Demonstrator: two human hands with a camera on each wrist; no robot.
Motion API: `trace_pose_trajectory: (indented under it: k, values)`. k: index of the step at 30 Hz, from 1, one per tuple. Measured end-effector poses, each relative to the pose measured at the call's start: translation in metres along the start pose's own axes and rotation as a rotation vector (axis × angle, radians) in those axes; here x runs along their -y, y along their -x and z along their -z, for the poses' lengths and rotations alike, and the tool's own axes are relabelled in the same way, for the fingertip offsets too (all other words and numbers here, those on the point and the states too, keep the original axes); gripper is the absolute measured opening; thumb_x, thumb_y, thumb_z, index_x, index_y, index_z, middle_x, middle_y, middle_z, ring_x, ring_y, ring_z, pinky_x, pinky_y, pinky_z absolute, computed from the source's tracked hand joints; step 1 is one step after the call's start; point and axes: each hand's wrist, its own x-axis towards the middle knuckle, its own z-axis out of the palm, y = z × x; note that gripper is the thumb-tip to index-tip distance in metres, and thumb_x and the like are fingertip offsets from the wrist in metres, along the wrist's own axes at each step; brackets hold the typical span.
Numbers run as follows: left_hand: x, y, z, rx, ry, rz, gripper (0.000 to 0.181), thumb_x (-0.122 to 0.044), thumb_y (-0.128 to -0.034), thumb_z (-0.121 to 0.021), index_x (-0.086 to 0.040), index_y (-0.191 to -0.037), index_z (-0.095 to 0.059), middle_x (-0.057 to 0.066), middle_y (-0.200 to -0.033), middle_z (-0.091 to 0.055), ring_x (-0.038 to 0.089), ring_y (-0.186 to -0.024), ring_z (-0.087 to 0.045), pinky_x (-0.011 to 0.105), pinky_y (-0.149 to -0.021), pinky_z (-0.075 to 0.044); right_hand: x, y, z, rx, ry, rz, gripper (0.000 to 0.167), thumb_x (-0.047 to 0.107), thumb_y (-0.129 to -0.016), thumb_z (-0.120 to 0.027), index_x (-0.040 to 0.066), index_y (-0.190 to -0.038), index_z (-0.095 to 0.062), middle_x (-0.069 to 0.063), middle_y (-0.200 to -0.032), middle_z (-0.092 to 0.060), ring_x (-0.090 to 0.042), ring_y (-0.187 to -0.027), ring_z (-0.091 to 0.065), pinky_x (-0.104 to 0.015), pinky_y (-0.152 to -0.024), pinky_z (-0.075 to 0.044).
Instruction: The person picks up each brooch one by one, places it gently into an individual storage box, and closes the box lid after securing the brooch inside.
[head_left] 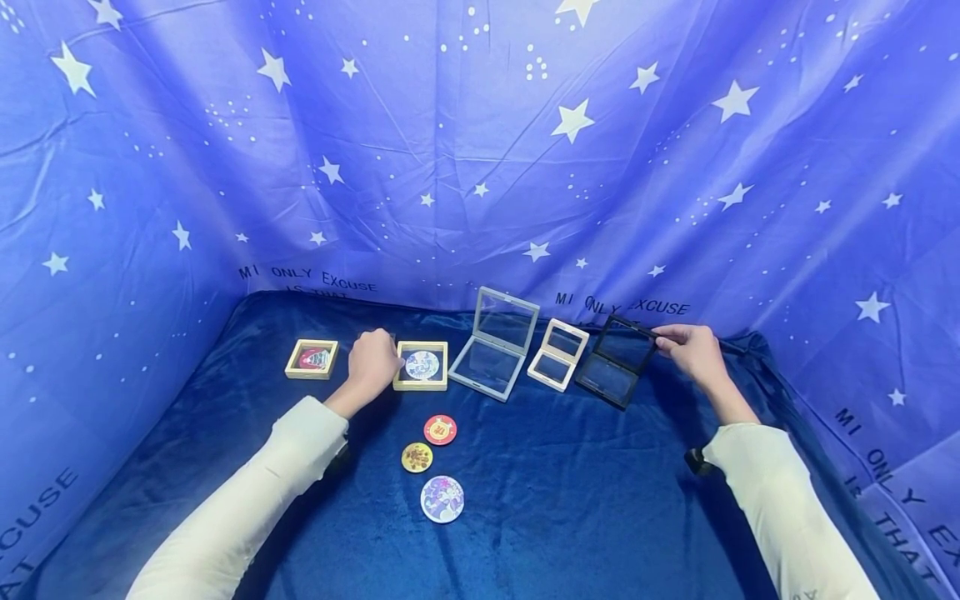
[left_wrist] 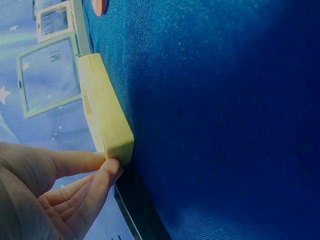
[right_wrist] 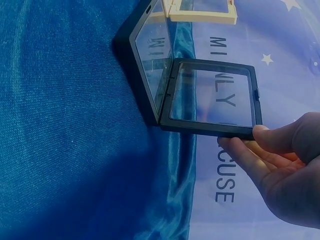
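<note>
In the head view my left hand [head_left: 373, 363] is at the left edge of a pale yellow display case [head_left: 401, 385], which lies flat with a round blue-and-white badge [head_left: 422, 364] inside. The left wrist view shows thumb and forefinger pinching a corner of this case [left_wrist: 107, 107]. At the right, my right hand [head_left: 692, 348] holds the raised lid of a black display case [head_left: 609, 379] by its outer corner. Its thumb and fingers pinch the lid frame [right_wrist: 215, 131] in the right wrist view. Both clear panels of the black case show, opened apart at the hinge.
An open grey display case [head_left: 491, 367] and a small open cream case [head_left: 553, 367] stand between the hands. Another yellow case [head_left: 312, 360] lies far left. Nearer are a red badge [head_left: 440, 430], a yellow badge [head_left: 417, 457] and a purple-white badge [head_left: 442, 499]. A starry curtain [head_left: 450, 150] hangs behind.
</note>
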Motion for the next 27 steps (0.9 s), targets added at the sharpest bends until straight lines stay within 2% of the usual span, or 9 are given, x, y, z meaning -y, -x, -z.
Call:
trace_pose_trajectory:
  k: [5,9,13,16,19,21,23,26,27]
  values:
    - [-0.001,0.001,0.0,0.006,0.0,0.007,0.054,-0.003,-0.0838,-0.077,-0.014,-0.048,-0.038,-0.004,-0.047,-0.031,0.014,-0.046,-0.039,0.028,-0.048,-0.033,-0.001,0.0,-0.002,-0.025,-0.012,-0.005,0.032,0.006,-0.104,-0.054,-0.013,-0.128,-0.062,-0.034,-0.12,-0.066,-0.046,-0.11,-0.068,-0.02,-0.073,-0.058]
    - [-0.001,0.002,0.001,0.011,0.001,0.013,0.054,-0.002,-0.0831,-0.076,-0.014,-0.048,-0.037,-0.004,-0.047,-0.029,0.014,-0.045,-0.037,0.027,-0.046,-0.032,-0.001,0.0,-0.004,-0.038,-0.018,-0.028,0.032,0.006,-0.105,-0.053,-0.013,-0.129,-0.062,-0.034,-0.122,-0.066,-0.046,-0.111,-0.068,-0.033,-0.08,-0.06]
    - [-0.002,0.002,0.002,0.02,0.005,0.019,0.054,-0.001,-0.0829,-0.075,-0.015,-0.048,-0.036,-0.005,-0.047,-0.028,0.012,-0.044,-0.034,0.026,-0.044,-0.029,-0.001,0.0,-0.006,-0.038,-0.042,-0.038,0.032,0.006,-0.105,-0.052,-0.013,-0.13,-0.061,-0.035,-0.123,-0.065,-0.048,-0.113,-0.066,-0.047,-0.09,-0.057]
    - [-0.001,0.002,0.002,0.028,0.003,0.021,0.054,-0.001,-0.0826,-0.075,-0.015,-0.048,-0.035,-0.005,-0.047,-0.028,0.012,-0.044,-0.034,0.025,-0.044,-0.029,-0.001,0.0,-0.006,-0.036,-0.054,-0.046,0.032,0.006,-0.105,-0.052,-0.013,-0.13,-0.061,-0.035,-0.124,-0.064,-0.048,-0.114,-0.066,-0.045,-0.091,-0.057]
    - [-0.001,0.002,0.002,0.034,0.003,0.02,0.054,0.0,-0.0822,-0.074,-0.016,-0.047,-0.035,-0.005,-0.046,-0.028,0.012,-0.044,-0.034,0.025,-0.043,-0.03,-0.001,0.0,-0.005,-0.048,-0.058,-0.046,0.032,0.005,-0.105,-0.052,-0.013,-0.13,-0.061,-0.034,-0.124,-0.065,-0.044,-0.111,-0.069,-0.036,-0.085,-0.06]
    - [-0.001,0.002,0.003,0.034,0.005,0.016,0.054,0.0,-0.0819,-0.073,-0.016,-0.047,-0.035,-0.005,-0.046,-0.028,0.012,-0.044,-0.034,0.025,-0.043,-0.03,0.0,0.0,-0.003,-0.063,-0.064,-0.042,0.031,0.005,-0.104,-0.053,-0.013,-0.128,-0.062,-0.035,-0.123,-0.065,-0.035,-0.102,-0.074,-0.026,-0.079,-0.06]
    - [-0.001,0.002,0.003,0.035,0.011,0.012,0.054,0.0,-0.0817,-0.073,-0.016,-0.046,-0.036,-0.005,-0.045,-0.028,0.012,-0.043,-0.034,0.025,-0.043,-0.03,0.001,0.0,0.0,-0.073,-0.077,-0.043,0.031,0.004,-0.104,-0.053,-0.014,-0.128,-0.062,-0.035,-0.124,-0.064,-0.018,-0.09,-0.077,-0.016,-0.073,-0.057]
    - [0.0,0.002,0.003,0.035,0.018,0.007,0.054,0.0,-0.0816,-0.072,-0.016,-0.046,-0.036,-0.006,-0.044,-0.028,0.012,-0.043,-0.034,0.025,-0.043,-0.029,0.004,0.0,0.004,-0.082,-0.095,-0.05,0.031,0.003,-0.104,-0.053,-0.014,-0.128,-0.062,-0.036,-0.125,-0.063,0.008,-0.077,-0.066,-0.008,-0.069,-0.053]
    - [0.0,0.002,0.003,0.035,0.021,0.005,0.054,0.001,-0.0816,-0.072,-0.016,-0.046,-0.036,-0.006,-0.044,-0.028,0.012,-0.043,-0.033,0.025,-0.043,-0.028,0.005,0.001,0.005,-0.083,-0.096,-0.052,0.031,0.003,-0.104,-0.053,-0.014,-0.129,-0.061,-0.036,-0.125,-0.063,0.013,-0.075,-0.062,-0.007,-0.068,-0.052]
